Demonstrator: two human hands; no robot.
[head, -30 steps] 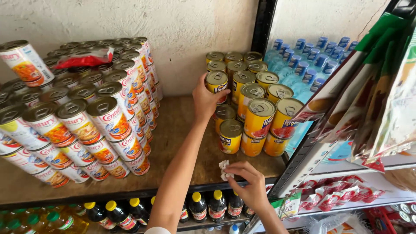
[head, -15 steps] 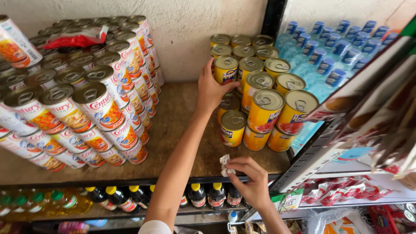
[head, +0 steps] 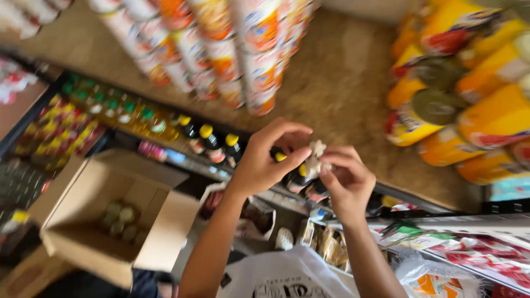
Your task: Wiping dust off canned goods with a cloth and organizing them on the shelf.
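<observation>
Two hands are meeting over the wooden shelf (head: 342, 83) edge: left hand (head: 265, 160) and right hand (head: 345, 179) are each pinching one crumpled white scrap (head: 316, 157) in a closed grip, between stacked cans (head: 243, 49) and yellow cans (head: 469, 94).

- Crumpled white paper scrap (head: 316, 156), matt, pinched between both hands.
- Wooden shelf board (head: 342, 83) above the hands, rough, matt.
- Cardboard box (head: 105, 215) lower left of them, matt brown.
- Cans (head: 441, 110) to their right, glossy labels.

left hand (head: 265, 160) off cans, joins right hand (head: 345, 179)

Both hands, left hand (head: 265, 160) and right hand (head: 345, 179), pinch a crumpled white scrap (head: 316, 157).
</observation>
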